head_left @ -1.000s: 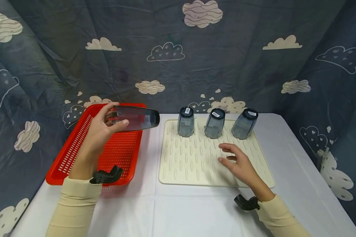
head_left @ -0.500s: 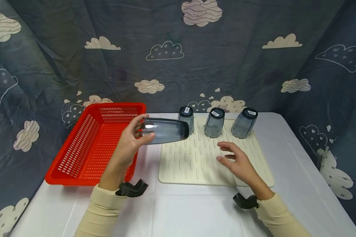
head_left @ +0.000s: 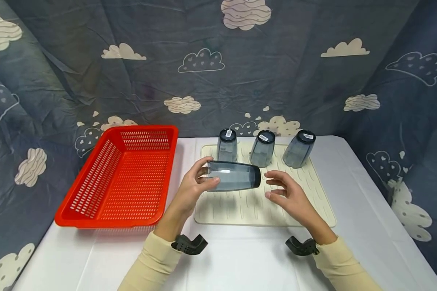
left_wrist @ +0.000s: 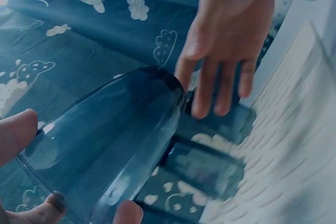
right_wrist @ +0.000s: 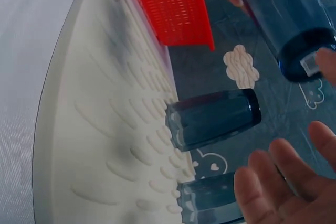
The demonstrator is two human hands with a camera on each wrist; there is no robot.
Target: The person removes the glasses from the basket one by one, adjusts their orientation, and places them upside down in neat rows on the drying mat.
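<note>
A smoky blue drinking glass (head_left: 234, 176) lies sideways in the air above the cream drying mat (head_left: 218, 212). My left hand (head_left: 191, 188) grips it round the rim end, with the dark base pointing right. Close to that base, my right hand (head_left: 289, 198) hovers with relaxed fingers, holding nothing. In the right wrist view a label shows on the base of the held glass (right_wrist: 294, 30). Three matching glasses stand upside down along the mat's back: a left one (head_left: 227, 146), a middle one (head_left: 262, 149) and a right one (head_left: 299, 149), which looks tilted.
On the left of the white-covered table (head_left: 240, 258) stands a red perforated basket (head_left: 131, 224), its inside showing bare. A dark cloud-patterned cloth (head_left: 204, 89) hangs behind and at both sides.
My left hand has carried the glass rightward and somewhat down, from over the red basket to over the mat beside my right hand. The right hand has stayed nearly still.
</note>
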